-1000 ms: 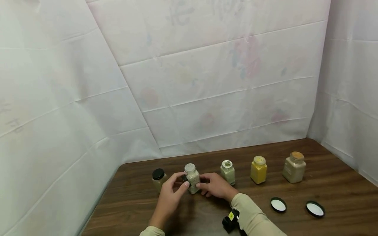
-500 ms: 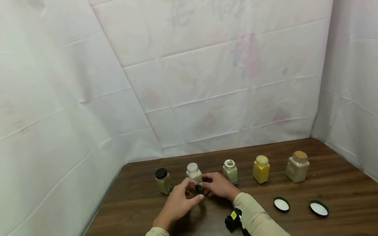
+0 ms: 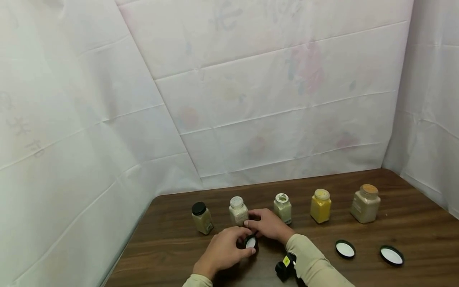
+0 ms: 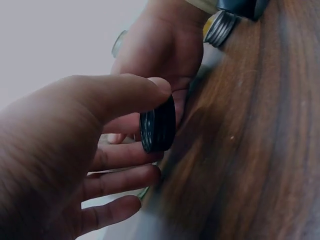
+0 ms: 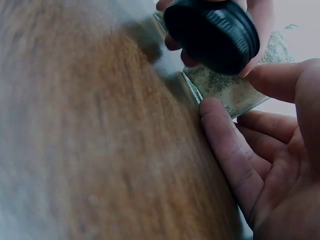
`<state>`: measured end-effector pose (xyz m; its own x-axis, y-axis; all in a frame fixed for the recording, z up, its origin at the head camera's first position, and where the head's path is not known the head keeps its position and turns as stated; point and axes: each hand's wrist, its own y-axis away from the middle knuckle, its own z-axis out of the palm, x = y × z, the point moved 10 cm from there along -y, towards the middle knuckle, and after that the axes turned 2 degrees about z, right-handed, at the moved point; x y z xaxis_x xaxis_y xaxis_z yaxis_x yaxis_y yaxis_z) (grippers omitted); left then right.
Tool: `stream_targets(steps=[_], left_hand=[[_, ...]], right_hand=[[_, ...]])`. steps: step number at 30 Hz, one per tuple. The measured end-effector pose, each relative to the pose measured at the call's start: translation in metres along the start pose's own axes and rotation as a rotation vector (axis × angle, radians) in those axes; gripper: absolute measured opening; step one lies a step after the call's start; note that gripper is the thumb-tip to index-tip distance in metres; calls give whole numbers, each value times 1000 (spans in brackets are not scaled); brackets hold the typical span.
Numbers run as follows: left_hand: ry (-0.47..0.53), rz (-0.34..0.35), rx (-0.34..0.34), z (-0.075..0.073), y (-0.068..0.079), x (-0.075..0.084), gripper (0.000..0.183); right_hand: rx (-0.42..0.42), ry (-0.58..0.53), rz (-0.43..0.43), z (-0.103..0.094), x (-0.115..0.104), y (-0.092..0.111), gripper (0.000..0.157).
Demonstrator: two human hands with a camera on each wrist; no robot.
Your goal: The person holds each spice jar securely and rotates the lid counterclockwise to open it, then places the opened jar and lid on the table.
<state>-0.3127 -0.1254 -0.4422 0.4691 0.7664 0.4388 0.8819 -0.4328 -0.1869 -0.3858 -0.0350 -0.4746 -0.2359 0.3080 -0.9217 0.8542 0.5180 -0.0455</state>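
The capped jar (image 3: 203,218) stands at nine o'clock from the pale jar (image 3: 238,212); at seven, the left hand (image 3: 225,248) pinches the lid (image 3: 251,242), at five; at four, the right hand (image 3: 269,225) grips the pale jar between thumb and fingers.

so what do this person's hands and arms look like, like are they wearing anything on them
The left hand and right hand are bare, with no gloves. Light beige cloth covers the forearms: the left sleeve barely shows, while the right sleeve is longer in view and creased. A black device with a yellow label sits by the right wrist; its fastening isn't clear.
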Motion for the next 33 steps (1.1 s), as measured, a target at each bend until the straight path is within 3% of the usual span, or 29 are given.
stream_targets(steps=[11,23,29,33], left_hand=[[-75,66,-15,5,-5,14,34],[-82,64,-20,8,-4,10,38],[-42,60,-24,9,0,5,38],[64,128,32,4,0,9,32]], right_hand=[[13,38,-41,-4,-5,-2,52],[41,104,-59,0,-10,-2,48],[58,97,-49,1,-9,-2,46],[73,61,-40,-4,-8,1,42]])
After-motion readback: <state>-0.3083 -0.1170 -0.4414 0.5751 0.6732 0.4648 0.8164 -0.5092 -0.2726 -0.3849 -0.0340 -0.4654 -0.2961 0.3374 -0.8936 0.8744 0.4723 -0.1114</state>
